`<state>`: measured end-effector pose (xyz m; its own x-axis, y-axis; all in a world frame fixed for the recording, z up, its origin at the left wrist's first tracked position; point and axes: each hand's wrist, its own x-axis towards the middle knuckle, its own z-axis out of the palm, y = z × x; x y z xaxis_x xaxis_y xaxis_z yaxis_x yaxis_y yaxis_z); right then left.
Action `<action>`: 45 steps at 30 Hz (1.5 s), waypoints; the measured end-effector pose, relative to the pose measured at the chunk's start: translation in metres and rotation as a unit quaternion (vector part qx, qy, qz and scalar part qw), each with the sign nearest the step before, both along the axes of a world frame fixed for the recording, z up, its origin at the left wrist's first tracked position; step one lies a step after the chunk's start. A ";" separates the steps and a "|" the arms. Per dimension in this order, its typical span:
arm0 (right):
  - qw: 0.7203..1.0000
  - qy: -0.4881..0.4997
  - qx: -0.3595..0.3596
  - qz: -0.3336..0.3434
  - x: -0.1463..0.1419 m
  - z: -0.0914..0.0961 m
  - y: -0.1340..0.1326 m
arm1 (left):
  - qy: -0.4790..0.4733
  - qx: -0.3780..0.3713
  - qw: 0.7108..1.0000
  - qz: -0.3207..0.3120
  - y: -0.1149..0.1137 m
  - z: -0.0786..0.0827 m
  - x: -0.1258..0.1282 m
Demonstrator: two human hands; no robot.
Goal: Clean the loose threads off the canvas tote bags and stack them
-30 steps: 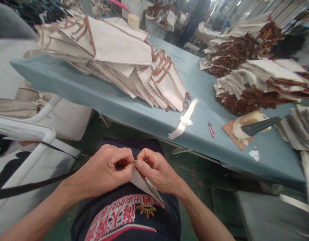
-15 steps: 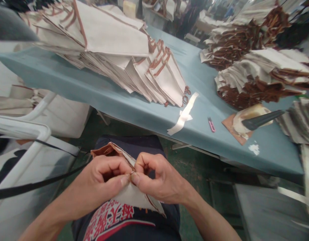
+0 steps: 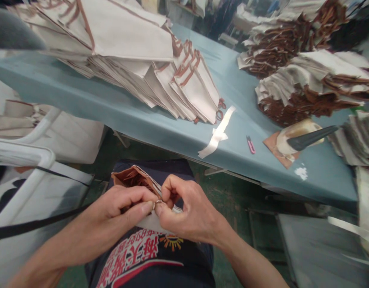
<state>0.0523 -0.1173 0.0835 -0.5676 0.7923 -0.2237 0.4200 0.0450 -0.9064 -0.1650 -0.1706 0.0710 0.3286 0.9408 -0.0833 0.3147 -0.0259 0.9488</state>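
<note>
In my lap lies a cream fabric piece with brown trim and a brown inside (image 3: 132,176); it looks like a small pouch or bag panel. My left hand (image 3: 121,208) pinches its edge between thumb and forefinger. Right beside it, my right hand (image 3: 187,210) grips the same edge, thumb pressed to the fingers. The two thumb tips nearly meet at a small pale bit of the edge. What exactly lies between the fingertips is too small to make out, and both hands cover much of the piece.
On the blue table (image 3: 184,140) lies a large pile of cream bags (image 3: 130,36) with brown trim. Pink thread snips (image 3: 250,145), tape strips (image 3: 217,134) and a glue-stained container with a black handle (image 3: 312,138) are to the right. More fabric stacks (image 3: 316,84) stand behind. A white plastic frame (image 3: 46,156) is at left.
The fabric piece has shifted, with less of its cream front showing below the hands and more of the brown inside visible. Both hands keep their pinch. The camera view has moved slightly.
</note>
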 end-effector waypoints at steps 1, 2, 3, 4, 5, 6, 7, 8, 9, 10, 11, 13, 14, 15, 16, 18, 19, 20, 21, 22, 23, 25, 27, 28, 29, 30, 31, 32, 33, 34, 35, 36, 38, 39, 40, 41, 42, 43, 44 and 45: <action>1.000 -0.012 0.017 -0.003 0.000 -0.001 0.000 | 0.000 0.001 1.000 0.008 0.000 -0.001 0.001; 0.999 -0.021 0.034 -0.007 -0.001 -0.003 0.000 | 0.004 0.004 1.000 0.015 0.000 -0.001 0.002; 0.998 -0.029 0.051 -0.012 -0.002 -0.004 -0.001 | 0.012 0.006 1.000 0.017 0.000 -0.001 0.002; 0.997 -0.034 0.065 -0.017 -0.002 -0.005 -0.002 | 0.021 0.009 1.000 0.016 0.000 0.000 0.003; 0.996 -0.036 0.074 -0.021 -0.003 -0.006 -0.003 | 0.029 0.014 0.999 0.019 -0.001 0.001 0.004; 0.996 -0.035 0.076 -0.025 -0.004 -0.007 -0.004 | 0.036 0.022 0.999 0.029 -0.001 0.002 0.005; 0.996 -0.032 0.075 -0.030 -0.005 -0.008 -0.005 | 0.041 0.032 0.998 0.044 -0.002 0.003 0.007; 0.996 -0.027 0.073 -0.035 -0.006 -0.008 -0.005 | 0.043 0.044 0.996 0.061 -0.004 0.003 0.008; 0.997 -0.020 0.069 -0.040 -0.007 -0.008 -0.006 | 0.042 0.055 0.995 0.074 -0.005 0.003 0.010; 0.997 -0.008 0.064 -0.048 -0.007 -0.008 -0.006 | 0.038 0.063 0.994 0.081 -0.006 0.003 0.011; 0.997 0.007 0.056 -0.054 -0.008 -0.008 -0.006 | 0.030 0.067 0.994 0.081 -0.007 0.002 0.013; 0.997 0.048 0.010 -0.056 -0.008 -0.007 -0.005 | -0.006 0.067 0.994 0.085 -0.008 -0.001 0.017; 0.996 0.074 -0.029 -0.050 -0.007 -0.008 -0.004 | -0.031 0.059 0.993 0.092 -0.009 -0.003 0.019; 0.992 0.100 -0.071 -0.041 -0.006 -0.008 -0.002 | -0.059 0.043 0.992 0.099 -0.009 -0.005 0.020; 0.985 0.124 -0.113 -0.028 -0.005 -0.010 -0.001 | -0.087 0.021 0.991 0.103 -0.009 -0.006 0.021; 0.965 0.174 -0.197 0.000 -0.001 -0.015 0.003 | -0.134 -0.032 0.985 0.100 -0.010 -0.009 0.022; 0.950 0.197 -0.240 0.021 0.001 -0.018 0.005 | -0.152 -0.050 0.982 0.098 -0.010 -0.011 0.022; 0.933 0.219 -0.282 0.043 0.003 -0.021 0.007 | -0.165 -0.059 0.980 0.097 -0.011 -0.012 0.021; 0.917 0.237 -0.316 0.063 0.004 -0.024 0.009 | -0.175 -0.060 0.978 0.100 -0.011 -0.013 0.020; 0.904 0.251 -0.338 0.078 0.006 -0.026 0.010 | -0.180 -0.058 0.977 0.101 -0.012 -0.013 0.019; 0.898 0.259 -0.344 0.084 0.007 -0.027 0.011 | -0.182 -0.054 0.976 0.103 -0.013 -0.014 0.018; 0.909 0.265 -0.312 0.073 0.007 -0.027 0.013 | -0.174 -0.044 0.978 0.106 -0.014 -0.014 0.015; 0.930 0.259 -0.252 0.058 0.007 -0.022 0.013 | -0.148 -0.029 0.982 0.112 -0.014 -0.012 0.011; 0.942 0.254 -0.212 0.052 0.007 -0.020 0.013 | -0.132 -0.017 0.984 0.116 -0.013 -0.011 0.009; 0.954 0.246 -0.164 0.045 0.006 -0.018 0.013 | -0.117 -0.006 0.986 0.121 -0.012 -0.009 0.006; 0.964 0.240 -0.109 0.039 0.006 -0.016 0.014 | -0.103 0.001 0.987 0.124 -0.010 -0.007 0.004; 0.969 0.238 -0.053 0.035 0.005 -0.015 0.016 | -0.092 0.009 0.988 0.122 -0.009 -0.004 0.001; 0.971 0.237 -0.005 0.035 0.004 -0.015 0.017 | -0.085 0.019 0.989 0.121 -0.008 -0.001 -0.001; 0.970 0.237 0.032 0.045 0.003 -0.015 0.020 | -0.076 0.028 0.990 0.116 -0.007 0.002 -0.004; 0.969 0.234 0.056 0.064 0.001 -0.015 0.023 | -0.065 0.042 0.991 0.113 -0.007 0.005 -0.007; 0.966 0.230 0.069 0.092 -0.001 -0.015 0.026 | -0.052 0.060 0.990 0.114 -0.007 0.008 -0.009; 0.964 0.225 0.076 0.121 -0.003 -0.015 0.029 | -0.039 0.079 0.989 0.118 -0.008 0.011 -0.012; 0.957 0.216 0.088 0.169 -0.009 -0.013 0.036 | -0.015 0.096 0.988 0.121 -0.010 0.016 -0.017; 0.955 0.213 0.095 0.186 -0.012 -0.011 0.040 | -0.011 0.095 0.988 0.120 -0.012 0.018 -0.019; 0.953 0.206 0.103 0.199 -0.015 -0.009 0.043 | -0.013 0.090 0.989 0.117 -0.014 0.019 -0.022; 0.951 0.195 0.116 0.209 -0.017 -0.006 0.046 | -0.016 0.081 0.990 0.112 -0.016 0.019 -0.024; 0.947 0.187 0.137 0.221 -0.019 -0.003 0.048 | -0.019 0.074 0.991 0.110 -0.017 0.019 -0.026; 0.940 0.184 0.168 0.232 -0.021 -0.001 0.050 | -0.021 0.070 0.991 0.111 -0.019 0.018 -0.028; 0.930 0.185 0.208 0.239 -0.022 0.001 0.052 | -0.023 0.071 0.990 0.115 -0.020 0.018 -0.029; 0.917 0.186 0.252 0.245 -0.022 0.002 0.053 | -0.023 0.073 0.990 0.119 -0.021 0.017 -0.030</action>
<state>0.0299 -0.0645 0.0853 -0.8458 0.3712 0.3832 -0.0971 0.5992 -0.7947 -0.1951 -0.1911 0.0884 0.0960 0.9930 0.0688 0.2840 -0.0936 0.9542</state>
